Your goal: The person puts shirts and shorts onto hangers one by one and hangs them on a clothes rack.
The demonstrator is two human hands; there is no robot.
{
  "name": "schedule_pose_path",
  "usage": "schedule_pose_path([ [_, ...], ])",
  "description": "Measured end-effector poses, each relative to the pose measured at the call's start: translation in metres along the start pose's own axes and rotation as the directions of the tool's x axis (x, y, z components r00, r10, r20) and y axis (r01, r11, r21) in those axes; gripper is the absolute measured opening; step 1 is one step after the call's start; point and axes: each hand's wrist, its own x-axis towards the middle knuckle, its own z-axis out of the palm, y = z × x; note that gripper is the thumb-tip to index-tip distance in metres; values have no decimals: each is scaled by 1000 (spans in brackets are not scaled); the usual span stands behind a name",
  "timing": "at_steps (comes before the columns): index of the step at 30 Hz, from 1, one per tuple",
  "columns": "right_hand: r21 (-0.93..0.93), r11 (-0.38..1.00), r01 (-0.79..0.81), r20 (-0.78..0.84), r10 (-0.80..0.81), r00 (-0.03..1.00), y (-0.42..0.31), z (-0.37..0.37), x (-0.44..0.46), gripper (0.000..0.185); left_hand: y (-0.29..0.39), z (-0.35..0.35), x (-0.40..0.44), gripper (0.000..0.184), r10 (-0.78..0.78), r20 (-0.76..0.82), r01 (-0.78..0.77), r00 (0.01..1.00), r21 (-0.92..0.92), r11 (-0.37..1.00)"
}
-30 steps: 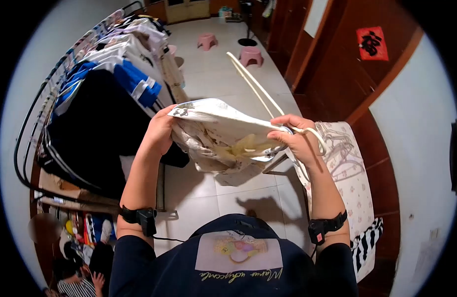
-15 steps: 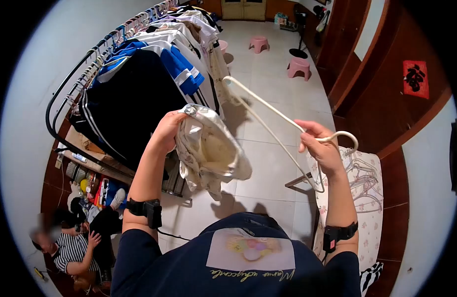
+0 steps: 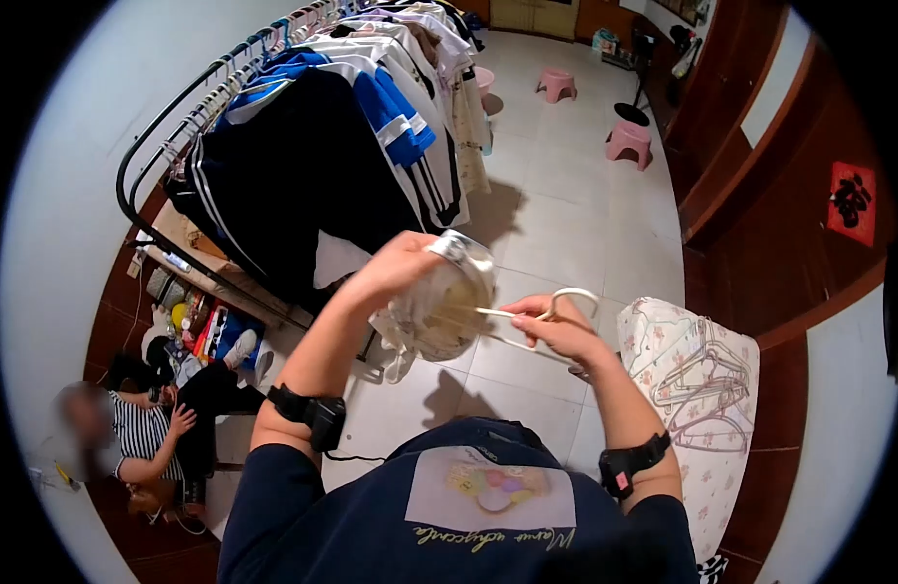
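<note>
My left hand (image 3: 407,261) is closed on the gathered edge of a pale, cream-coloured garment (image 3: 449,321), which hangs open below it. Its exact kind is hard to make out. In my right hand (image 3: 561,331) is a white clothes hanger (image 3: 577,292), pinched near the hook. The far part of the hanger reaches into the garment's opening and is partly hidden by the cloth.
A clothes rack (image 3: 143,156) full of hung clothes stands at left, black trousers (image 3: 293,165) nearest. Loose hangers (image 3: 707,380) lie on a floral-covered surface (image 3: 653,326) at right. A person (image 3: 147,428) sits at lower left. Pink stools (image 3: 629,144) stand farther off.
My right hand has moved left, bringing the hanger from outside the garment into its opening. My left hand has shifted right with the garment, and the view has turned slightly.
</note>
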Motion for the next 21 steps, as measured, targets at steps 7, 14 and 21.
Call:
schedule_pose_path([
  [7,449,885,119,-274,9,962,61,40,32,14,-33,80,1,30,435,78,-430,897,378,820],
  [14,320,869,377,-356,-258,898,31,15,10,23,-19,45,-38,21,638,4,-605,770,325,727],
  [21,337,829,447,-351,-330,876,31,13,1,19,-81,8,2,22,226,-445,-30,866,405,914],
])
